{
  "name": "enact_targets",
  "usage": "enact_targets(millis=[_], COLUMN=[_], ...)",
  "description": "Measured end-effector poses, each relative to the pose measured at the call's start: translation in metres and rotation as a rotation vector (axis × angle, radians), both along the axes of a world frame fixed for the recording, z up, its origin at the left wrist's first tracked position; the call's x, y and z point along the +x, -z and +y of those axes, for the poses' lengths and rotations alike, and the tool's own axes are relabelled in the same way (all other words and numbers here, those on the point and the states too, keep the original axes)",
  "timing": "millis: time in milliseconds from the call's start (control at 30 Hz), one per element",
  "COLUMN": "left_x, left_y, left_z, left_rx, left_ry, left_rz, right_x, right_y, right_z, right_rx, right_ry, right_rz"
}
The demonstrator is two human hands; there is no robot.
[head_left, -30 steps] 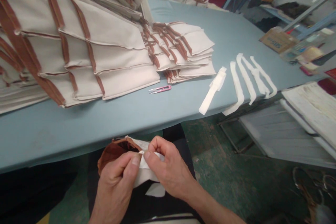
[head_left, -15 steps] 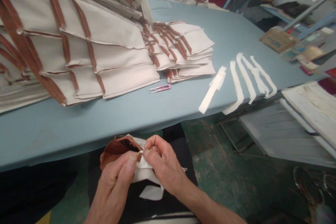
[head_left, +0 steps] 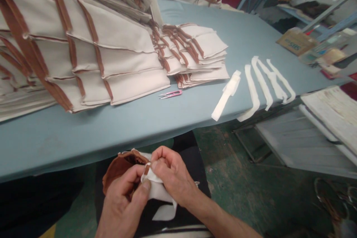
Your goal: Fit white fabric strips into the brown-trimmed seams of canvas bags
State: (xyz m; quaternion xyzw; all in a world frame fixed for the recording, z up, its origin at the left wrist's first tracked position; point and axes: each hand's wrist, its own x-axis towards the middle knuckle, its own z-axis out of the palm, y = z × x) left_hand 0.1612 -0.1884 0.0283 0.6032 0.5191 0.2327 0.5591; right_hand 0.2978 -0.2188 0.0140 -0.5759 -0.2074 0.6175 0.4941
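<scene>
Over my lap I hold a sewn piece of brown and white fabric, its brown side bulging open like a pouch. My left hand pinches its white edge between thumb and fingers, beside a small brown tab. Close against it, my right hand is closed on a white fabric strip at that same edge. The strip's loose end hangs below my hands. My right fingertips are curled over, so their exact grip is partly hidden.
On the blue-covered table lie stacks of cream fabric pieces with brown trim. Pink thread snips lie in front of them. White strips rest near the right edge. Farther back stands a cardboard box.
My left thumb has slid down and away from the right hand, showing more of the white fabric. The brown side has shifted slightly left and down.
</scene>
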Motion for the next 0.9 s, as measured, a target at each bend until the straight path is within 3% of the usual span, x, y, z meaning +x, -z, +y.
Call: enact_targets(millis=[467,900], left_x=[-0.004,-0.012], left_y=[0.000,0.015], left_z=[-0.004,-0.010], left_rx=[-0.004,0.021], left_ry=[-0.023,-0.066], left_rz=[-0.053,-0.098], right_x=[-0.003,-0.008], right_y=[0.000,0.004], right_z=[0.000,-0.002], right_rx=[0.026,0.034], right_ry=[-0.005,0.004], right_rz=[0.030,0.047])
